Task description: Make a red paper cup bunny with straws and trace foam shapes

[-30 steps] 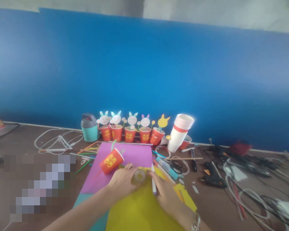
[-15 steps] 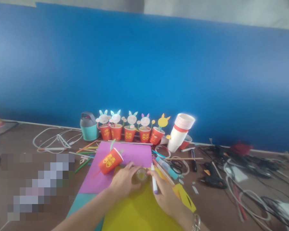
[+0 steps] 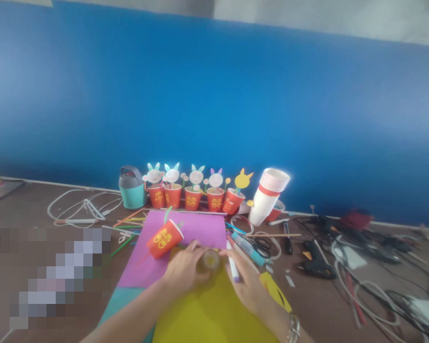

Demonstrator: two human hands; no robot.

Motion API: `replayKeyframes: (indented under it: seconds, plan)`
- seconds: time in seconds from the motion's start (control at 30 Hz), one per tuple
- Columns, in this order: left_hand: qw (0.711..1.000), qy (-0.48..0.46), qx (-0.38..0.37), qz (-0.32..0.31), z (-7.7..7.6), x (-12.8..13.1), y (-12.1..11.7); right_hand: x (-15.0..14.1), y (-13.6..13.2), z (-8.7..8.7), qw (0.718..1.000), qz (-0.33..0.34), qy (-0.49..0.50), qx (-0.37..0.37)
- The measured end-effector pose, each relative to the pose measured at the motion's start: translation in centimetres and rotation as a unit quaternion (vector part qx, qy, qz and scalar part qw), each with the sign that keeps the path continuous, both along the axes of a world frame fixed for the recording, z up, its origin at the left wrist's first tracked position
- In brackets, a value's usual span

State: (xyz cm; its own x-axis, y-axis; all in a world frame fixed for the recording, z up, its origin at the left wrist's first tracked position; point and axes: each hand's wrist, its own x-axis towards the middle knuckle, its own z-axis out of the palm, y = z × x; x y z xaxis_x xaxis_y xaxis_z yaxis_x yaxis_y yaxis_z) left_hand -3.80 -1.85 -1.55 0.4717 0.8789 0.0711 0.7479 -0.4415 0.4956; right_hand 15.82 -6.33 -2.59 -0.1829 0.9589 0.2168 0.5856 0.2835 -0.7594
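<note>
My left hand (image 3: 186, 267) is closed around a small round see-through object (image 3: 210, 260) with a ring-like rim, standing on a sheet of yellow paper (image 3: 214, 309). Its exact kind is unclear. Just right of it, my right hand (image 3: 246, 281) grips a white marker (image 3: 232, 262) with a purple end, and the index finger reaches toward the round object. Beyond my left hand, a red paper cup (image 3: 165, 239) with gold characters lies tilted on purple paper (image 3: 200, 228). Blue paper (image 3: 123, 300) shows under the left edge of the yellow sheet.
Several red cups with paper animal heads (image 3: 196, 178) line the blue partition (image 3: 214, 105). Beside them leans a stack of white cups (image 3: 266, 200); a teal container (image 3: 132, 188) stands left. Scissors (image 3: 262, 247), a glue gun (image 3: 316, 262) and tangled cables (image 3: 372, 281) lie right.
My right hand and the marker have shifted slightly to the right, away from the round object. The left hand keeps its grip in nearly the same place.
</note>
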Motion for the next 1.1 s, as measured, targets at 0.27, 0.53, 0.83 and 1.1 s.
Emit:
replayKeyframes:
  seconds: [0.27, 0.53, 0.83, 1.1]
  plan:
    - [1.000, -0.025, -0.009, -0.003, -0.3, -0.4, -0.1, -0.4, 0.9, 3.7, 0.998, -0.033, 0.024, 0.045]
    - [1.000, 0.005, 0.009, 0.005, -0.2, 0.0, -0.2, -1.2, 1.8, 3.9, 0.983, 0.083, -0.126, 0.102]
    - [0.999, 0.032, 0.000, 0.001, 0.0, 0.1, -0.1, -1.4, 2.1, 2.8, 0.965, 0.130, -0.191, 0.121]
    - [1.000, 0.010, 0.019, 0.007, -0.7, 0.0, 0.0, -1.9, 2.5, 2.9, 0.942, 0.160, -0.253, 0.152]
